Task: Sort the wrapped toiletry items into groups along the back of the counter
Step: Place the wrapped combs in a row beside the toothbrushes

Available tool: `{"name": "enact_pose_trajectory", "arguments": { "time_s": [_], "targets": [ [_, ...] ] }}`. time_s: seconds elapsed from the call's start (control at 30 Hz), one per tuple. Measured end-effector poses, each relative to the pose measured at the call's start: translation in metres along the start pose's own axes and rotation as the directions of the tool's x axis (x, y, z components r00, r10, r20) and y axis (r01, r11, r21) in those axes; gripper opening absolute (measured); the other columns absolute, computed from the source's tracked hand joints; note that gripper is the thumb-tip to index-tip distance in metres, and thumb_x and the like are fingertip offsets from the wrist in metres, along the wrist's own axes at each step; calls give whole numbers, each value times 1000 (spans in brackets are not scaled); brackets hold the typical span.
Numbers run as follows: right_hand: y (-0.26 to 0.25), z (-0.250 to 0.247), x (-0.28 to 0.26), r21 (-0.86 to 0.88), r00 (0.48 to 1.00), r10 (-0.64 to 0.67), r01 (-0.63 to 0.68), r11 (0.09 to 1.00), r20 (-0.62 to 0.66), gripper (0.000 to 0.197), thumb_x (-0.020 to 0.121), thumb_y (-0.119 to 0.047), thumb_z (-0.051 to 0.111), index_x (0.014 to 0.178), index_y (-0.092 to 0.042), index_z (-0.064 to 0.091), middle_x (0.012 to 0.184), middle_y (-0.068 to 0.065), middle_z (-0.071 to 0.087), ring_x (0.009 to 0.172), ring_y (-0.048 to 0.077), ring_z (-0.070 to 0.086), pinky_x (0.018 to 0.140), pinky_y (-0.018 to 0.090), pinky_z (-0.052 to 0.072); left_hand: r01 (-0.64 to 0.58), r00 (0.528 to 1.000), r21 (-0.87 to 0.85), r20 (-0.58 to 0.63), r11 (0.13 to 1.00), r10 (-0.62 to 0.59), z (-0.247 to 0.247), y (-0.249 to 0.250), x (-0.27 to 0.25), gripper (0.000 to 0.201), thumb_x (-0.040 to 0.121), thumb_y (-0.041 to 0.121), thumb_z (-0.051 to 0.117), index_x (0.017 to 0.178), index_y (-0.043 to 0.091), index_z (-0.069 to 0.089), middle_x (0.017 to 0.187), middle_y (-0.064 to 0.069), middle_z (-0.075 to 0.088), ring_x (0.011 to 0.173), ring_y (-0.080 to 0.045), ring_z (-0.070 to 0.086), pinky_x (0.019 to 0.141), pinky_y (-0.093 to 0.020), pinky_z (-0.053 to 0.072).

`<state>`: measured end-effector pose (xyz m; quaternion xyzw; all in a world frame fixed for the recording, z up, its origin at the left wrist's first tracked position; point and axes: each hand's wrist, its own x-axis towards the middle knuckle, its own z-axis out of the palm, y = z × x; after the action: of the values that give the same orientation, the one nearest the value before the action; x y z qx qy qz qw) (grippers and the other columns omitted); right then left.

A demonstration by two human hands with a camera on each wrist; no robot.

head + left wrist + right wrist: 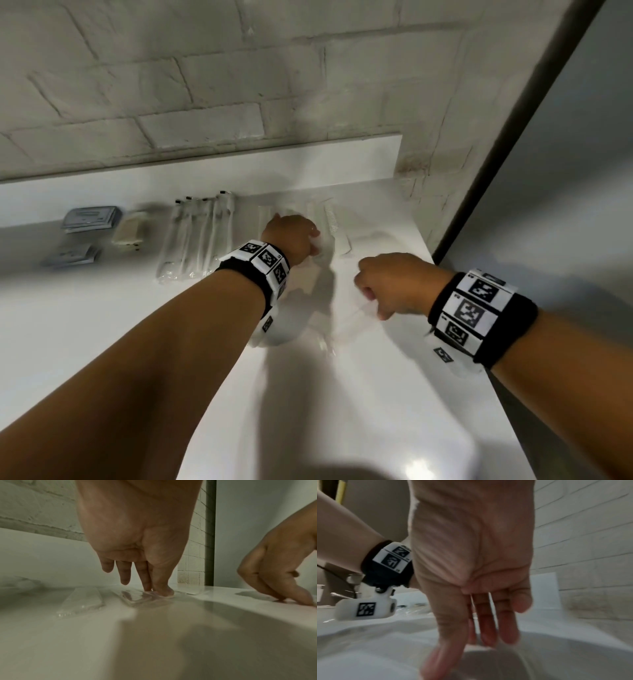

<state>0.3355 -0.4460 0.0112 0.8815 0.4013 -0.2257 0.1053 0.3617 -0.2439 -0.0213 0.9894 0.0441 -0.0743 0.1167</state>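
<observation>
Plastic packet under left hand (touching)

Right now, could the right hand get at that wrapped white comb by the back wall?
Probably yes. The wrapped comb lies flat, ahead and left of the right hand, with nothing upright between them. The left hand touches a clear packet beside it, not covering it.
</observation>
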Motion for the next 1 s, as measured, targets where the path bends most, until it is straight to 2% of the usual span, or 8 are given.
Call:
{"name": "enact_pose_trajectory", "arguments": {
  "time_s": [0.13, 0.2, 0.3, 0.4, 0.47, 0.6, 0.8, 1.0],
  "targets": [
    [18, -1, -16, -25, 929, 324, -325, 945, 180, 33, 81, -39, 70, 80, -9, 57, 73, -1, 56, 71, 21, 59, 68, 30, 48, -11, 1000, 40, 2, 999, 11, 6, 1, 2, 41, 83, 24, 57, 124, 29, 60, 140, 3, 51, 130, -17, 44, 118, -35, 11],
    [26, 2, -16, 117, 882, 426, -454, 883, 200, 39, 84, -38, 68, 65, -9, 51, 58, 0, 52, 52, 17, 52, 59, 26, 46, -12, 1000, 57, -8, 998, 13, 8, 0, 2, 42, 83, 24, 56, 124, 29, 60, 141, 3, 51, 130, -17, 45, 118, -35, 15],
    [31, 6, -16, 444, 840, 515, -533, 720, 173, 35, 85, -37, 66, 70, -7, 55, 58, 5, 57, 50, 22, 55, 57, 27, 47, -27, 999, 84, -27, 996, 29, 9, -2, 3, 40, 83, 29, 59, 122, 31, 61, 140, 4, 51, 131, -16, 42, 116, -40, 18],
    [37, 2, -17, 429, 851, 524, -480, 765, 17, 31, 85, -38, 64, 83, -7, 60, 70, 3, 59, 60, 20, 56, 58, 26, 46, -44, 998, 88, -38, 995, 47, 8, -4, 3, 44, 84, 34, 61, 128, 32, 56, 149, 5, 40, 142, -17, 27, 119, -48, 6],
    [41, 0, -17, 366, 875, 475, -415, 833, -90, 27, 83, -32, 67, 101, -13, 64, 97, 3, 64, 88, 21, 61, 76, 32, 52, -41, 995, 56, -91, 998, 46, 6, 0, 2, 45, 88, 37, 59, 132, 31, 53, 152, 4, 36, 146, -19, 19, 117, -48, -2],
    [45, 9, -3, 254, 924, 380, -358, 899, -41, 62, 78, -28, 73, 135, -21, 51, 139, -2, 51, 124, 21, 51, 101, 36, 45, -83, 994, 85, -66, 993, 88, 2, 21, 5, 46, 88, 44, 56, 132, 31, 53, 150, 4, 40, 146, -19, 18, 117, -48, -3],
    [52, 3, 20, 198, 959, 278, -262, 945, -55, 63, 83, -17, 68, 142, -16, 45, 152, 0, 38, 134, 24, 43, 107, 35, 39, -86, 996, 147, 2, 985, 86, 11, 44, 12, 51, 87, 44, 54, 136, 28, 50, 150, 1, 40, 147, -19, 16, 116, -47, -9],
    [59, -14, 39, 232, 969, 231, -206, 951, -88, 54, 90, -5, 56, 142, -11, 43, 139, 11, 52, 124, 30, 52, 102, 35, 42, -33, 999, 128, -15, 991, 35, 13, 44, 20, 44, 89, 36, 49, 132, 24, 54, 142, -3, 49, 140, -16, 31, 117, -47, -7]
  ]
}}
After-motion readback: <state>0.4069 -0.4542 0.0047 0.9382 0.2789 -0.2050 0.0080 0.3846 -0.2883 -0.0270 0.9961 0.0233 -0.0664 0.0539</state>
